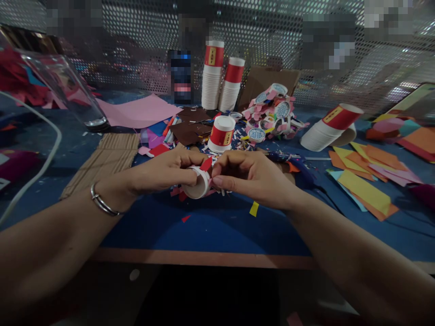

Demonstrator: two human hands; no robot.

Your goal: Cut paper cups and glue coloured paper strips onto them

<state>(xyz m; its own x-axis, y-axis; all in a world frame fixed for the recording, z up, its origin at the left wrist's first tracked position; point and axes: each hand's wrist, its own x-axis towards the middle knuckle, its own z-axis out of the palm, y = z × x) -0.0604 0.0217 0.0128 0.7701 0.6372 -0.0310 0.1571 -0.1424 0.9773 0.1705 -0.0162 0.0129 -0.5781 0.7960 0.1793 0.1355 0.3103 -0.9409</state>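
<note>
Near the front of the blue table, my left hand (163, 168) is closed around a short white paper cup bottom (202, 186), its thumb pressed inside the round rim. A red paper piece (206, 163) sticks up from the cup bottom, and bits of pink paper show at its side. My right hand (256, 176) is at the right edge of the cup bottom, thumb and fingers pinched together; what lies between them is too small to tell. Just behind both hands, an upside-down red and white paper cup (221, 134) stands among paper scraps.
Two tall paper cup stacks (211, 83) stand at the back. Beside them is a pile of decorated cup bottoms (275, 113). A blue glue gun (301, 170), a tilted cup stack (331, 127) and coloured paper (365, 192) lie right. Cardboard (108, 156) and a glass (68, 90) are left.
</note>
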